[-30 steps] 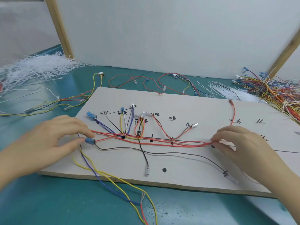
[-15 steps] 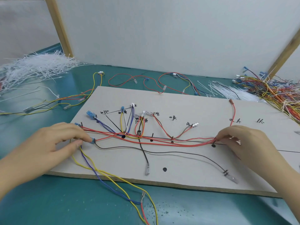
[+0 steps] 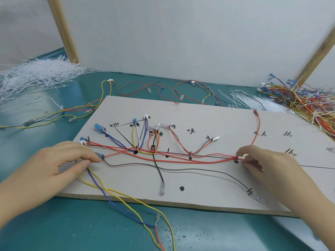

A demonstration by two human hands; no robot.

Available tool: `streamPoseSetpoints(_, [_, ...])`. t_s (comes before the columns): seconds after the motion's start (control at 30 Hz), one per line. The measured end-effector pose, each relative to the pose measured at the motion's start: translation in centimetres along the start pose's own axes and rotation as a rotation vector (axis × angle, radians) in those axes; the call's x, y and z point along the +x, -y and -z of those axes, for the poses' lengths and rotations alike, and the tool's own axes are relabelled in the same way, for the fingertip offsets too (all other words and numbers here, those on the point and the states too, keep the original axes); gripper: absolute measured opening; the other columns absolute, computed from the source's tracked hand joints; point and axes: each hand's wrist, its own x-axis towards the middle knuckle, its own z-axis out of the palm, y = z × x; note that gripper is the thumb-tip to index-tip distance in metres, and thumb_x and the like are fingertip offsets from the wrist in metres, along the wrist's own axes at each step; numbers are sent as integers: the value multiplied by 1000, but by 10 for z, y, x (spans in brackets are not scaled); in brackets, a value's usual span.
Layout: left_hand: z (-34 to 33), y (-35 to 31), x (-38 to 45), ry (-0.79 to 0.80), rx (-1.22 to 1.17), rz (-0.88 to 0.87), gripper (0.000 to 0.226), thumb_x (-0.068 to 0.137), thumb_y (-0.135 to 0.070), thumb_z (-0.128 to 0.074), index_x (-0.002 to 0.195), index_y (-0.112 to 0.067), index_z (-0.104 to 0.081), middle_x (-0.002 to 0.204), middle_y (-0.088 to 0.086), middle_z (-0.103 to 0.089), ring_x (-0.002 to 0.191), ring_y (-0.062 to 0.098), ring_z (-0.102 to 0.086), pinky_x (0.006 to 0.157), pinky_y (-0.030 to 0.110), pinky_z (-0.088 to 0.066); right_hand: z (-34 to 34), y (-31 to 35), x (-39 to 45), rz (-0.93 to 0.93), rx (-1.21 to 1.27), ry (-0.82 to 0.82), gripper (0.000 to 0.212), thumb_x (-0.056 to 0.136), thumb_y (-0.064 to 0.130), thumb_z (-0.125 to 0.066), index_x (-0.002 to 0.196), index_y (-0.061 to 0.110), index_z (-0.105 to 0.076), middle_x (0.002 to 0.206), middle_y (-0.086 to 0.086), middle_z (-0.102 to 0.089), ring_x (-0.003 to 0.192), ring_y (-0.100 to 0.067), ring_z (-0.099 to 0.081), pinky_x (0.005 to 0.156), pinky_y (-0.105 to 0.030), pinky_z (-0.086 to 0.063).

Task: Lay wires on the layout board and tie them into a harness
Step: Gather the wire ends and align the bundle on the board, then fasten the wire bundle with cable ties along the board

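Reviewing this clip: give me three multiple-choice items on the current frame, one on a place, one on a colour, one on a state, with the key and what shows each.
1. Where does the big pile of white cable ties lie?
A. far left of the table
B. on the layout board
C. under the right hand

2. What colour are the long wires stretched between the two hands?
A. green
B. red
C. white

3. What is the right hand doing?
A. resting flat, open
B. pinching the red wires by a black dot
C. holding a cable tie

Key: 1 A, the pile sits beyond the layout board; 2 B, red strands run from the left hand; 3 B, fingertips close on the strands.
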Motion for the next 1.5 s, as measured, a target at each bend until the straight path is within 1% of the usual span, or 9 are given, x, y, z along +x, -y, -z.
streamPoseSetpoints(0.2, [6, 5, 0, -4, -3, 25, 30, 92, -60, -34, 101, -49, -60, 107, -20, -62, 101, -4, -54, 80, 3, -36, 10, 2, 6, -40, -19, 54, 20, 82, 12, -67, 98, 24, -65, 80, 15, -57, 73, -12, -50, 65, -27, -37])
streamPoseSetpoints(0.37, [6, 6, 3, 0, -11, 30, 31, 92, -60, -33, 102, -49, -60, 106, -20, -61, 101, -4, -54, 79, 4, -37, 24, 22, 5, 83, -71, 1, 19, 72, 0, -75, 79, 17, -71, 77, 3, -66, 71, -26, -59, 60, -31, -44])
streamPoseSetpoints(0.63, [11, -2, 2, 16, 27, 78, 22, 90, -50, -41, 101, -51, -60, 106, -26, -61, 101, -9, -52, 80, 1, -35, 25, 61, -7, 260, 26, -87, 13, 75, 9, -76, 82, 19, -71, 81, 6, -66, 70, -23, -63, 59, -30, -48])
streamPoseSetpoints(0.77, [12, -4, 12, 47, 111, 120, 22, 81, -37, -47, 95, -43, -63, 99, -31, -58, 94, -11, -49, 78, -2, -30, 14, 112, -14, 409, 198, 144, 11, 80, 27, -56, 83, 31, -66, 76, 19, -60, 70, -3, -52, 56, -16, -42])
streamPoseSetpoints(0.97, [14, -15, 26, 163, 251, 94, 20, 72, -21, -57, 86, -19, -71, 81, -10, -64, 79, 19, -56, 74, 33, -45, -17, 188, 14, 550, 317, 297, 21, 92, 28, -42, 95, 20, -62, 92, -2, -64, 86, -25, -57, 75, -39, -49])
streamPoseSetpoints(1.07, [19, -17, 28, 247, 260, 92, 20, 74, -26, -55, 87, -22, -69, 81, -15, -62, 79, 17, -55, 72, 41, -49, -31, 213, 35, 511, 413, 350, 21, 90, 18, -46, 95, 17, -67, 90, -8, -68, 85, -29, -59, 76, -38, -50])
streamPoseSetpoints(1.17, [20, -15, 26, 249, 250, 66, 29, 77, -36, -44, 90, -24, -68, 87, -18, -61, 83, 15, -57, 75, 38, -50, -47, 227, 54, 445, 441, 372, 23, 90, 14, -48, 100, 14, -68, 96, -11, -68, 91, -29, -59, 78, -37, -49])
streamPoseSetpoints(1.3, [19, -12, 20, 154, 243, 97, 30, 75, -41, -41, 83, -24, -65, 84, -14, -61, 79, 11, -55, 69, 36, -50, -65, 248, 68, 415, 331, 326, 17, 89, 14, -49, 95, 8, -64, 83, -13, -58, 88, -34, -58, 60, -30, -36])
streamPoseSetpoints(1.5, [21, -14, 11, 144, 249, 119, 24, 75, -20, -53, 83, -43, -50, 80, -31, -47, 79, -12, -44, 60, 14, -36, -71, 266, 70, 418, 287, 238, 16, 90, 20, -54, 97, 7, -61, 95, -16, -62, 87, -35, -60, 56, -28, -29])
